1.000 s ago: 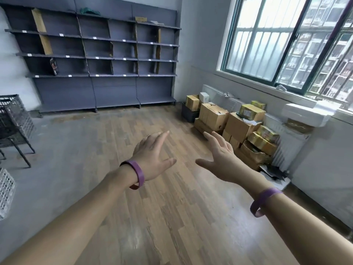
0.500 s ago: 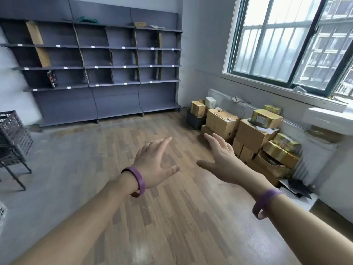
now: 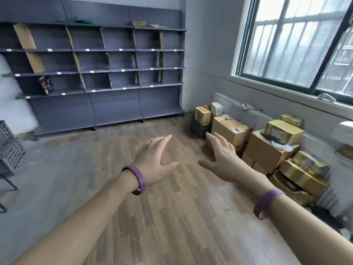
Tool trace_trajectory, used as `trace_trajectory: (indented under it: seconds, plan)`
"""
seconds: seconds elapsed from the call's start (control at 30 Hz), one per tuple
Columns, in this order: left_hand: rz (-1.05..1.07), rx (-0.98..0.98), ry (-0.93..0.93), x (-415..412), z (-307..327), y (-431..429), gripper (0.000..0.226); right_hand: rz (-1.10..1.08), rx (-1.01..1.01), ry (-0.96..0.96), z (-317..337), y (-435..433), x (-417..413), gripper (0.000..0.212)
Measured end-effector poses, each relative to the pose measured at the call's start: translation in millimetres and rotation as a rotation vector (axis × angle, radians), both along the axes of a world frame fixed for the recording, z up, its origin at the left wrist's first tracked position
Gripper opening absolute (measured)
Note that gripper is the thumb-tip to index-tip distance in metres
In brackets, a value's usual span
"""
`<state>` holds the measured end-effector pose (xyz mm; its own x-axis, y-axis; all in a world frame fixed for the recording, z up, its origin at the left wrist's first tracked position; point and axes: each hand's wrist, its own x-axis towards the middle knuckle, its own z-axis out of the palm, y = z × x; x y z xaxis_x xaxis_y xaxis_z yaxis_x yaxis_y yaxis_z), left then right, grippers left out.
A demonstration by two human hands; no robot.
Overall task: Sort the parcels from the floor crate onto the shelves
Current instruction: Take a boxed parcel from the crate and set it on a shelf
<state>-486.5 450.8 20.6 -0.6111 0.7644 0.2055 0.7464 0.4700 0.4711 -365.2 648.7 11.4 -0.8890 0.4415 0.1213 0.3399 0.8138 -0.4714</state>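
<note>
**Two empty hands over a wood-plank floor, parcels stacked under the window**

At the far left edge stood a dark wire-mesh basket on thin legs (image 3: 9, 150), on the grey strip of floor. Behind it, a wide grey-blue metal shelving unit (image 3: 99, 73) covered the back wall in three bays. Tan cardboard dividers leaned in its compartments, and one small dark packet with a red ring (image 3: 45, 85) stood on a lower left shelf. The rest of the compartments looked bare, apart from a few flat things lying on the top board.

The brown wood-plank floor (image 3: 172, 217) filled the middle. Over it the person held out two bare forearms, each with one purple wristband. The left hand (image 3: 154, 161) was spread flat with its fingers apart, holding nothing. The right hand (image 3: 221, 159) was likewise wide open and empty, thumb pointing inward; the two hands were near each other but apart.

To the right, a pile of brown and gold-wrapped cardboard parcels (image 3: 267, 150) sat against the wall under a large barred green-framed window (image 3: 298, 46). A black plastic floor crate (image 3: 197, 129) stood at the pile's left end, with a small gold parcel on it. The exact parcel count could not be told.
</note>
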Motion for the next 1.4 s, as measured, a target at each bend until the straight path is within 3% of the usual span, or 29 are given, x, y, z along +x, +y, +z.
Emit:
trace_trajectory:
  seconds: [0.27,0.7,1.03,1.4]
  plan:
    - [-0.025,0.051,-0.025,-100.6,-12.7,86.8,0.075,0.003,0.008,-0.039,-13.2,84.3,-97.3,0.088]
    - [-0.046,0.154,-0.08,-356.4,-16.6,250.7,0.07,-0.049,0.037,-0.048,-6.1,228.2,-337.5,0.085]
    - [-0.123,0.168,-0.083,-491.9,-12.9,368.0,0.061,-0.071,0.024,-0.04,-8.6,337.4,-471.5,0.085]
    - [-0.059,0.146,-0.061,-642.4,-19.9,546.7,0.061,-0.061,0.005,-0.003,-18.8,529.9,-632.7,0.082]
